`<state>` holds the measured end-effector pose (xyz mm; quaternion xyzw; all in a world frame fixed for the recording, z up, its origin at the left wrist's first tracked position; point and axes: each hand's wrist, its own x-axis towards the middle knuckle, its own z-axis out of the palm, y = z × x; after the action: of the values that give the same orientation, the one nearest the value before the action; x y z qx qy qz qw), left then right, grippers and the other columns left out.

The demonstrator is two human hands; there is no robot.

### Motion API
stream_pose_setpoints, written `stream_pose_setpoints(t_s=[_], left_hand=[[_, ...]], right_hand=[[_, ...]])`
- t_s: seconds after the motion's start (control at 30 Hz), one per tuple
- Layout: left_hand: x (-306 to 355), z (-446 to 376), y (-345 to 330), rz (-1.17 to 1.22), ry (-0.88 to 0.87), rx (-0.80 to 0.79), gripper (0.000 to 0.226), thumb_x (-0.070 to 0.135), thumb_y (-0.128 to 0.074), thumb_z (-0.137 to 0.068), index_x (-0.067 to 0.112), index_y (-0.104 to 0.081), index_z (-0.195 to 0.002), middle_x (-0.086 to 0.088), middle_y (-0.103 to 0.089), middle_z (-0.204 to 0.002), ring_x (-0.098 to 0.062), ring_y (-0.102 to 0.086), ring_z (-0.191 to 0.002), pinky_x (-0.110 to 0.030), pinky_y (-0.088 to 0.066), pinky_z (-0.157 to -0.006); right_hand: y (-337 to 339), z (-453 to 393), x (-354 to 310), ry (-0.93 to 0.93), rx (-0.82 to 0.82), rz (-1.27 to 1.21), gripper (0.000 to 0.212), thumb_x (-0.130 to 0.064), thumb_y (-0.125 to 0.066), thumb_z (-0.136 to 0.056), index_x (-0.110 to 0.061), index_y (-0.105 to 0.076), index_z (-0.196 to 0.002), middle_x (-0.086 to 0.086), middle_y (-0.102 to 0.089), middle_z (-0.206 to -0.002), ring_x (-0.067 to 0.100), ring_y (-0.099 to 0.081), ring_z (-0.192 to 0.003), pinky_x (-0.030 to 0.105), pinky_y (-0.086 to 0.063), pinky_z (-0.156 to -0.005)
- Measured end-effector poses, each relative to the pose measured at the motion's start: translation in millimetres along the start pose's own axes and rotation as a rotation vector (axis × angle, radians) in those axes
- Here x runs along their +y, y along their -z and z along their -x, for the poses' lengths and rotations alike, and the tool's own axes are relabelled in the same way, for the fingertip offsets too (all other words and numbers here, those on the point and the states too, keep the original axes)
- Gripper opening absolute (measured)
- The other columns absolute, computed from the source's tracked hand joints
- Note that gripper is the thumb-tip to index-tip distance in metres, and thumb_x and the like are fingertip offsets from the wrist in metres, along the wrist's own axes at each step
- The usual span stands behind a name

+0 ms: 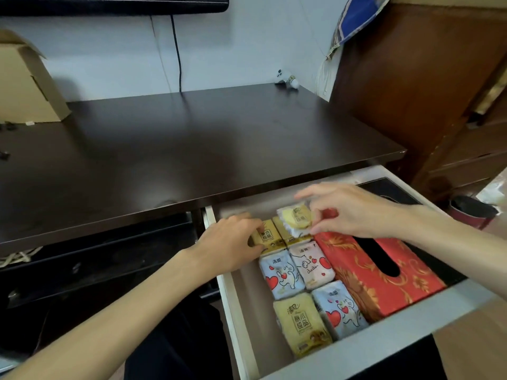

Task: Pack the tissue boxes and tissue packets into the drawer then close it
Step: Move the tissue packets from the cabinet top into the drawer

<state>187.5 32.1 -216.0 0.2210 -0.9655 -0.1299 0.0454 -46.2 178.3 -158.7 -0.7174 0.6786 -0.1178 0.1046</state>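
The white drawer (238, 311) stands pulled out under the dark desk. Inside it lie several small tissue packets (312, 261) in two rows: yellow, blue and pink ones. A red and gold tissue box (354, 272) lies to their right, and a black box (395, 189) sits behind it at the drawer's far right. My left hand (233, 242) rests on a yellow packet (270, 238) at the back of the left row. My right hand (354, 209) pinches a yellow packet (295, 218) just above the back of the right row.
The dark desk top (192, 149) spans the view, with a cardboard box (24, 86) at its back left and a small white figure (286, 78) at the back right. A brown wooden cabinet (425, 78) stands on the right. A red bin (472, 212) sits on the floor beside the drawer.
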Motion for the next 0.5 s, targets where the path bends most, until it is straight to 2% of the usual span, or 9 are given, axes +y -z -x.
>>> stream_pose_setpoints(t_s=[0.17, 0.27, 0.4, 0.5], left_hand=[[1, -1, 0, 0.000, -0.005, 0.003, 0.037, 0.046, -0.059, -0.089, 0.028, -0.060, -0.122, 0.008, -0.060, -0.118, -0.016, -0.059, -0.108, -0.039, -0.052, -0.085], [1, -1, -2, 0.004, -0.011, 0.011, 0.036, 0.046, -0.059, -0.090, 0.029, -0.059, -0.122, 0.009, -0.059, -0.118, -0.014, -0.057, -0.109, -0.036, -0.052, -0.085], [-2, 0, -2, 0.017, -0.016, 0.019, 0.036, 0.045, -0.060, -0.090, 0.029, -0.060, -0.122, 0.010, -0.060, -0.120, -0.014, -0.056, -0.112, -0.038, -0.052, -0.089], [-5, 1, 0, 0.012, -0.011, 0.049, 0.034, 0.044, -0.061, -0.089, 0.029, -0.061, -0.119, 0.011, -0.061, -0.119, -0.012, -0.056, -0.111, -0.038, -0.053, -0.088]], right_hand=[[-20, -1, 0, 0.050, 0.056, 0.059, 0.025, -0.046, -0.074, -0.087, -0.030, -0.063, -0.071, -0.021, -0.054, -0.140, 0.002, -0.050, -0.124, 0.043, -0.048, -0.097], [-26, -8, 1, 0.003, 0.043, 0.068, 0.024, -0.042, -0.081, -0.085, -0.031, -0.066, -0.071, -0.025, -0.058, -0.130, -0.001, -0.051, -0.117, 0.035, -0.045, -0.089], [-25, -16, 6, -0.101, -0.086, -0.063, 0.018, -0.035, -0.085, -0.078, -0.030, -0.069, -0.070, -0.030, -0.058, -0.127, -0.003, -0.055, -0.116, 0.039, -0.046, -0.098], [-23, -24, 4, -0.136, -0.093, -0.130, 0.020, -0.028, -0.087, -0.074, -0.029, -0.068, -0.070, -0.027, -0.057, -0.124, 0.002, -0.059, -0.111, 0.038, -0.050, -0.096]])
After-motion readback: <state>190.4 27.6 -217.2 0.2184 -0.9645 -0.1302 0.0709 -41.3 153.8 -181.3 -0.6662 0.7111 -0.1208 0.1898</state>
